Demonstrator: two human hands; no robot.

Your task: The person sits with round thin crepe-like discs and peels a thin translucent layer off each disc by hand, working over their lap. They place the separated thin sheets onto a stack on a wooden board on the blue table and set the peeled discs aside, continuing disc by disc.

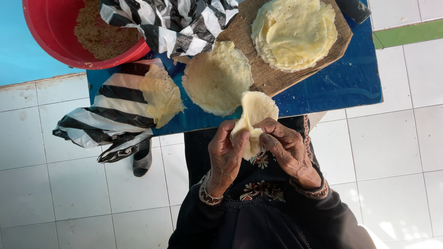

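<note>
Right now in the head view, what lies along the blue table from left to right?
Red bowl of brown crumbs → folded thin pancake on striped plastic → flat round pancake → stack of pancakes on the wooden board.

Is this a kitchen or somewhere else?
Probably a home or small food-making spot, not a fitted kitchen. The person sits at a low blue table on a white tiled floor, folding a thin pale wrapper, beside a round red plastic bucket of brown filling.
</note>
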